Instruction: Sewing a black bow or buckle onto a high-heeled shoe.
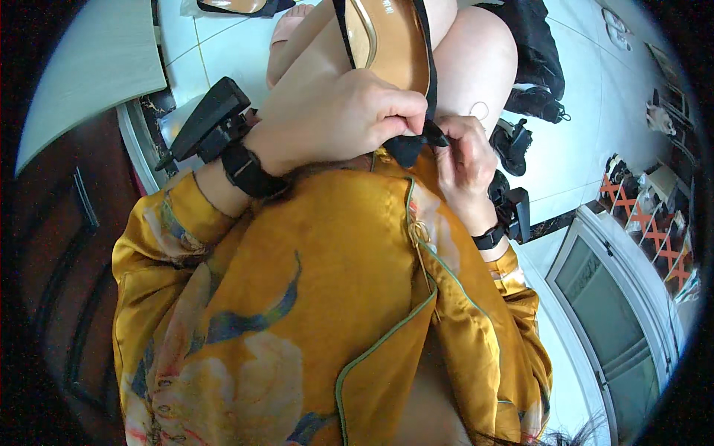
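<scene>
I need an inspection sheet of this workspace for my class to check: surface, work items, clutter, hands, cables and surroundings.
Surface: person's lap; pale tiled floor beyond.
Job's things: black-edged shoe with tan insole, above the lap; bow-like black fabric piece at its near end, attachment unclear.
Clutter: black lace-up shoe and dark cloth item on the floor at right; white shoes farther off.
Left hand: fingers pinched at the fabric piece.
Right hand: fingers closed on its right end.
Cables: nothing seen.
Surroundings: dark reddish cabinet at left; orange-lattice shoe rack and pale-framed glazed panel at right.
</scene>
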`<move>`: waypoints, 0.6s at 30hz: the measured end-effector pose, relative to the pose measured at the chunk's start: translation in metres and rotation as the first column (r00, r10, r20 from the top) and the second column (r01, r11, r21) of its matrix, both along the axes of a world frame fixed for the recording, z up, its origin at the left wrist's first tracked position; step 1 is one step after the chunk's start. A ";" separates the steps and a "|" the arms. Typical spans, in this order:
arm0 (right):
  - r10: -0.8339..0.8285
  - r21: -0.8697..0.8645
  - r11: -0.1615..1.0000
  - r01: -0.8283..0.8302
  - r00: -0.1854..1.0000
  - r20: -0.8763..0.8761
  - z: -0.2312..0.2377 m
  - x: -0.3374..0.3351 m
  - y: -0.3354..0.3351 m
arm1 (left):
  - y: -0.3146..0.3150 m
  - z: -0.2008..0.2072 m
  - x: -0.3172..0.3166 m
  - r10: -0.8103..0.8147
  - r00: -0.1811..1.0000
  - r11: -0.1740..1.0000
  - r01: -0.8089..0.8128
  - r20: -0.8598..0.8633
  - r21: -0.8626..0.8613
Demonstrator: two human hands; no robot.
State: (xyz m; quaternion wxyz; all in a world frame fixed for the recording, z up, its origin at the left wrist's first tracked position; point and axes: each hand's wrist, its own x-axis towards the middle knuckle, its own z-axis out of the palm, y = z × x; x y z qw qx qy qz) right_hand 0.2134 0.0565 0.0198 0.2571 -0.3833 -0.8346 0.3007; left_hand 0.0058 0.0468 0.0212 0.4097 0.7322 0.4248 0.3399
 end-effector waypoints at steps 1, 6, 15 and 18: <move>-0.010 -0.002 1.000 0.010 1.000 0.001 -0.001 -0.001 -0.001 | -0.002 0.000 0.000 0.002 1.000 1.000 -0.002 -0.003 0.003; 0.024 0.028 0.999 -0.024 1.000 0.001 -0.002 0.000 0.002 | -0.005 0.000 -0.002 -0.018 0.999 0.996 0.014 -0.049 -0.083; -0.017 -0.026 1.000 0.015 0.996 -0.088 -0.007 -0.007 -0.008 | -0.004 0.003 -0.006 -0.011 0.999 0.999 0.009 -0.045 -0.037; -0.010 -0.031 1.000 0.007 0.995 -0.096 -0.007 -0.008 -0.008 | -0.005 -0.003 -0.006 -0.009 0.999 0.989 0.016 0.045 -0.150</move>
